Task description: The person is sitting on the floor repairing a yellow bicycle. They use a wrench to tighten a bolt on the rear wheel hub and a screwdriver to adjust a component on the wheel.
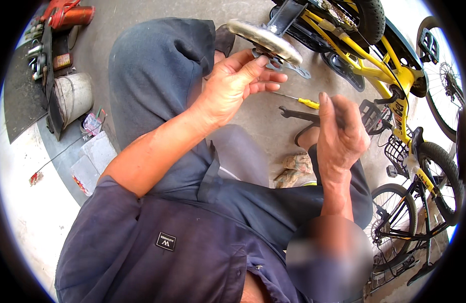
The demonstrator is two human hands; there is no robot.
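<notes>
My left hand [233,83] is raised beneath a small training wheel [265,40] with a pale tyre. Its thumb and forefinger pinch a flat grey multi-hole spanner [299,70] beside the wheel's hub, while the other fingers are loosely bent. Part of the spanner and the axle end are hidden by the fingers and wheel. My right hand [341,134] is closed around a dark open-ended wrench [298,114], whose jaw points left. Beyond that wrench, on the floor, lies a screwdriver [308,103] with a yellow handle.
A yellow bicycle frame [379,73] spreads over the upper right, near my hands. Another bicycle's wheel [394,222] stands lower right. Work gloves [296,166] lie on the floor between my legs. At left are a whitish bucket [75,98] and a red tool [71,17].
</notes>
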